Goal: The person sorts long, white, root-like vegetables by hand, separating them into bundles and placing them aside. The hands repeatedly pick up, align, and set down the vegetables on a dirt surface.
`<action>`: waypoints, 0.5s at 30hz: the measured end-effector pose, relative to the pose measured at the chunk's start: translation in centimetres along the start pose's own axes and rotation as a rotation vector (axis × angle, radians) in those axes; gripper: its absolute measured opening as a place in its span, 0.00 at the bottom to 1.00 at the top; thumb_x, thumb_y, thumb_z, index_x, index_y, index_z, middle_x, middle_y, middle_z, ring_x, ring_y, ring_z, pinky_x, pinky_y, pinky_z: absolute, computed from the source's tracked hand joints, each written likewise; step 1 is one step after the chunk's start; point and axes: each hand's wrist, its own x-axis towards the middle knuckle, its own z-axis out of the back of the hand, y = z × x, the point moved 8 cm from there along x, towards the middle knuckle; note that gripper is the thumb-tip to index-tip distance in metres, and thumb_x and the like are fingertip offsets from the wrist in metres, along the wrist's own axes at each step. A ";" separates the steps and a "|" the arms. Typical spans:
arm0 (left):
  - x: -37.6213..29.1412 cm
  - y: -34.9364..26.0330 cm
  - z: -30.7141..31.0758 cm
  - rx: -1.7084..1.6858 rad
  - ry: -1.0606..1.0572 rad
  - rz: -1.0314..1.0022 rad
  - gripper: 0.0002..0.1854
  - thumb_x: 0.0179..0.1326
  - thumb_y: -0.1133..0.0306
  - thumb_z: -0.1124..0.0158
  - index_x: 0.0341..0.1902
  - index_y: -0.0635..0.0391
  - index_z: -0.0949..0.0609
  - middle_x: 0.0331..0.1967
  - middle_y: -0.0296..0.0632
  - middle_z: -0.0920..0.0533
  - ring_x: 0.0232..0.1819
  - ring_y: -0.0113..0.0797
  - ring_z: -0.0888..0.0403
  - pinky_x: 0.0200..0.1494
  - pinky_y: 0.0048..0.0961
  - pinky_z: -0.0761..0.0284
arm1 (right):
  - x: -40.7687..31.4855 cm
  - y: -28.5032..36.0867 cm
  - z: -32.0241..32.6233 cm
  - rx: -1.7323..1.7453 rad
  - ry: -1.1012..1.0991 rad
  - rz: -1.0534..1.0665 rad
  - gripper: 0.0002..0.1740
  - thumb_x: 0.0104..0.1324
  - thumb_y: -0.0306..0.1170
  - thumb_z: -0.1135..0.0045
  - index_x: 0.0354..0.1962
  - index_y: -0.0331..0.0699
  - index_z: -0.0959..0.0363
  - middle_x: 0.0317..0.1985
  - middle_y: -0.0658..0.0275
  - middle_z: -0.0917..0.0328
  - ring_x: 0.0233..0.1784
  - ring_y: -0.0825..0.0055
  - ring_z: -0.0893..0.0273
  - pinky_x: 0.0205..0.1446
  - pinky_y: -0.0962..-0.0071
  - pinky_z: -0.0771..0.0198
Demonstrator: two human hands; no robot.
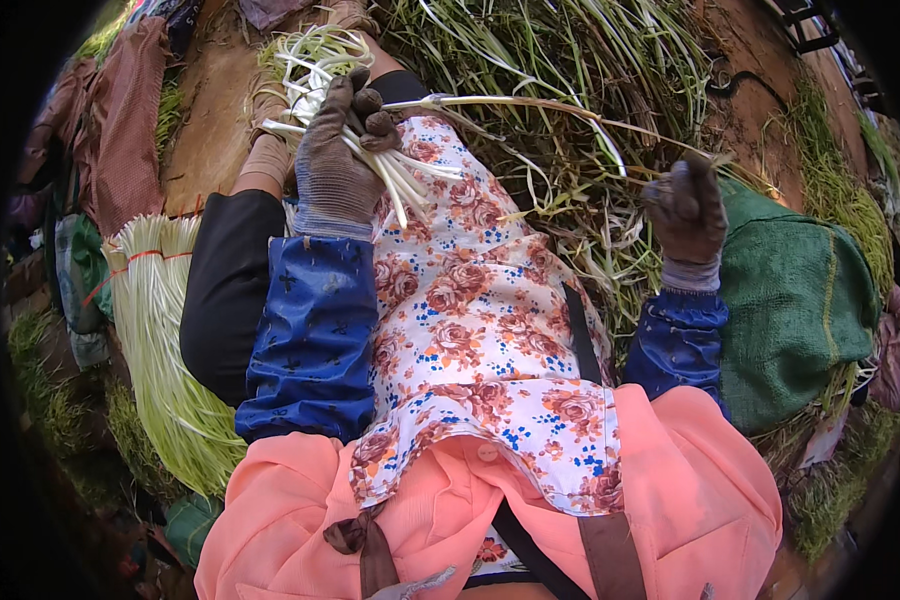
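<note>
My left hand (337,169), in a soiled knit glove, grips a small bunch of white leafy-vegetable stalks (307,79) above my lap. Their cut ends fan out past the palm over the floral apron (450,300). One long stalk (510,100), pale at its base and brown and dry further along, stretches from the left hand across to the right. The right hand (686,210), also gloved, has its fingers curled at the dry end of that stalk; the exact grip is blurred.
A heap of loose green stalks and leaves (540,52) covers the ground ahead and to the right. Bundles of white-stemmed greens (150,300) with red ties stand left of my knee. A stuffed green woven sack (787,300) sits at right, a reddish sack (124,142) at far left.
</note>
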 end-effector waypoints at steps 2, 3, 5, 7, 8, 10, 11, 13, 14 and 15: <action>0.0 0.1 -0.2 0.000 0.029 0.026 0.14 0.62 0.66 0.49 0.46 0.62 0.29 0.26 0.36 0.25 0.20 0.23 0.31 0.18 0.15 0.37 | -1.0 3.9 0.5 0.128 0.139 0.126 0.19 0.67 0.36 0.61 0.51 0.35 0.35 0.16 0.73 0.44 0.16 0.88 0.50 0.20 0.84 0.50; -0.1 0.1 -0.3 0.004 0.044 0.038 0.14 0.62 0.66 0.49 0.46 0.62 0.29 0.26 0.36 0.25 0.21 0.23 0.31 0.18 0.15 0.37 | -1.6 4.2 1.5 0.126 -0.023 0.046 0.17 0.66 0.34 0.58 0.50 0.39 0.34 0.20 0.70 0.33 0.20 0.88 0.38 0.26 0.80 0.39; -0.2 0.9 -0.7 0.060 0.071 0.083 0.14 0.62 0.66 0.49 0.47 0.61 0.29 0.26 0.36 0.25 0.22 0.24 0.31 0.19 0.15 0.37 | -3.0 2.9 5.6 -0.982 -0.497 -0.304 0.18 0.63 0.33 0.53 0.52 0.41 0.35 0.33 0.62 0.24 0.33 0.79 0.26 0.40 0.74 0.30; -0.4 1.9 -0.8 0.132 0.060 0.110 0.14 0.62 0.66 0.49 0.47 0.61 0.29 0.27 0.35 0.26 0.22 0.25 0.31 0.20 0.15 0.36 | -0.9 0.2 3.1 -2.291 -0.023 -0.526 0.22 0.60 0.33 0.47 0.52 0.40 0.36 0.48 0.56 0.29 0.49 0.67 0.29 0.53 0.71 0.33; -0.4 2.0 -0.8 0.152 0.079 0.112 0.13 0.62 0.66 0.49 0.47 0.61 0.29 0.27 0.36 0.25 0.22 0.26 0.31 0.20 0.16 0.36 | 0.3 -0.8 0.6 -1.999 -0.043 -0.355 0.21 0.59 0.33 0.45 0.51 0.41 0.34 0.48 0.58 0.28 0.50 0.69 0.29 0.53 0.73 0.33; -0.4 2.6 -1.2 0.128 0.106 0.151 0.12 0.61 0.65 0.47 0.44 0.58 0.28 0.27 0.37 0.25 0.23 0.27 0.31 0.21 0.17 0.36 | 2.1 -3.5 -3.4 -1.364 0.024 -0.142 0.22 0.56 0.34 0.42 0.49 0.38 0.32 0.46 0.58 0.27 0.49 0.70 0.28 0.52 0.75 0.33; -0.5 2.7 -1.4 0.122 0.114 0.167 0.11 0.60 0.64 0.46 0.43 0.57 0.27 0.27 0.37 0.25 0.24 0.28 0.30 0.22 0.18 0.36 | 3.0 -5.0 -5.2 -1.297 0.027 -0.135 0.22 0.57 0.35 0.42 0.48 0.37 0.31 0.45 0.58 0.26 0.47 0.71 0.27 0.50 0.75 0.33; -0.9 3.2 -1.9 0.111 0.150 0.198 0.14 0.61 0.63 0.47 0.46 0.58 0.29 0.28 0.37 0.25 0.26 0.27 0.29 0.23 0.18 0.35 | 4.5 -8.8 -6.2 -1.077 0.056 -0.252 0.21 0.57 0.34 0.42 0.48 0.36 0.31 0.41 0.61 0.24 0.43 0.77 0.27 0.48 0.78 0.32; -1.1 3.6 -2.2 0.117 0.150 0.204 0.15 0.61 0.63 0.47 0.47 0.58 0.29 0.29 0.37 0.25 0.26 0.27 0.28 0.23 0.18 0.35 | 4.8 -10.0 -6.1 -1.021 0.061 -0.291 0.20 0.57 0.34 0.42 0.46 0.35 0.30 0.40 0.61 0.23 0.42 0.79 0.27 0.46 0.79 0.31; -1.5 3.9 -2.2 0.121 0.141 0.200 0.15 0.61 0.63 0.47 0.48 0.58 0.29 0.30 0.37 0.24 0.27 0.27 0.27 0.23 0.18 0.34 | 4.9 -11.2 -6.2 -0.962 0.078 -0.335 0.18 0.57 0.33 0.42 0.45 0.35 0.28 0.38 0.62 0.23 0.40 0.81 0.26 0.45 0.80 0.31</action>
